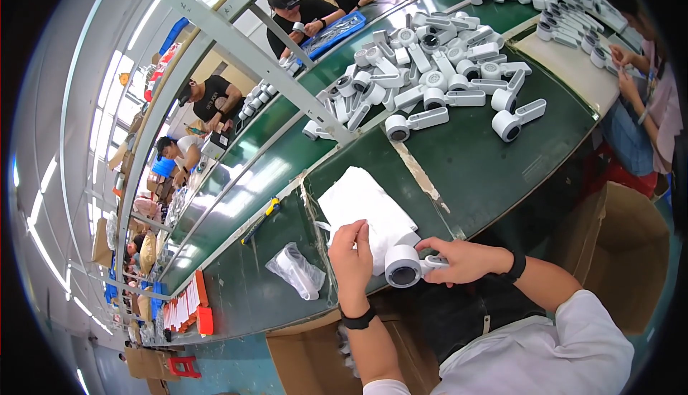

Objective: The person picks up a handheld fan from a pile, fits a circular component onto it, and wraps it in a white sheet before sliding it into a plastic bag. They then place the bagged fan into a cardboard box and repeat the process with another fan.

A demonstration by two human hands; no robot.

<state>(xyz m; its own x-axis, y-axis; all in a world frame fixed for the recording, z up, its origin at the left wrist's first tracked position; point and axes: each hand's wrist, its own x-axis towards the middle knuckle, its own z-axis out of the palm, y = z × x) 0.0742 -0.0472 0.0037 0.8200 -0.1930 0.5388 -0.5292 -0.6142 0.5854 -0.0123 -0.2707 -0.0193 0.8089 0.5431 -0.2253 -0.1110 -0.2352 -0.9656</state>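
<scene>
My right hand (466, 260) is closed around the handle of a white handheld fan (403, 266). The fan's round head, with a dark grey face, points toward me at the table's near edge. My left hand (351, 248) is just left of the fan, thumb and fingers pinched at the edge of a white plastic bag. Beneath and beyond it lies a stack of thin white bags (364, 198) on the green table. To the left of the stack, another fan in a clear bag (297, 271) lies on its side.
A large heap of white fans (437, 65) covers the far table. Two loose ones lie nearer. A yellow-black cutter (261, 221) lies at left, beyond an orange box of papers (190, 305). Open cartons (616, 252) stand below the edge. Co-workers sit along the line; a metal frame rises at left.
</scene>
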